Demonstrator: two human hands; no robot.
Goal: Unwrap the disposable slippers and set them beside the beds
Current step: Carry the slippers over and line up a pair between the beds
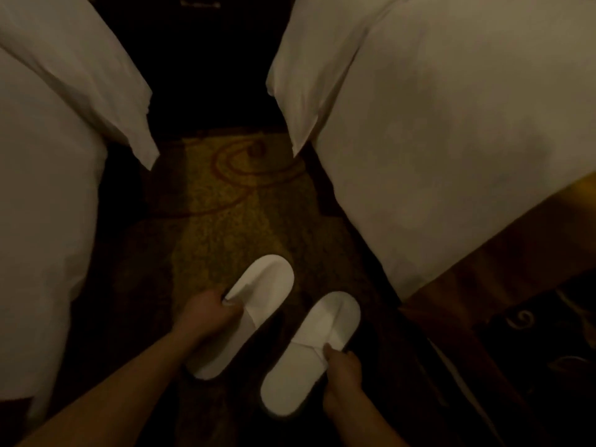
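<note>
Two white disposable slippers lie toes-forward over the patterned carpet between two beds. My left hand [206, 314] pinches the left slipper [258, 291] at the edge of its upper. My right hand [342, 372] grips the right slipper [309, 359] at the side of its upper. Both slippers are unwrapped and angled toward the upper right. No wrapper shows. Whether the soles touch the carpet I cannot tell.
A white-covered bed [45, 221] rises on the left and another bed [451, 140] on the right, each with a pillow corner overhanging the aisle. A brown bed runner [503, 253] crosses the right bed. The carpet [225, 195] runs forward into darkness.
</note>
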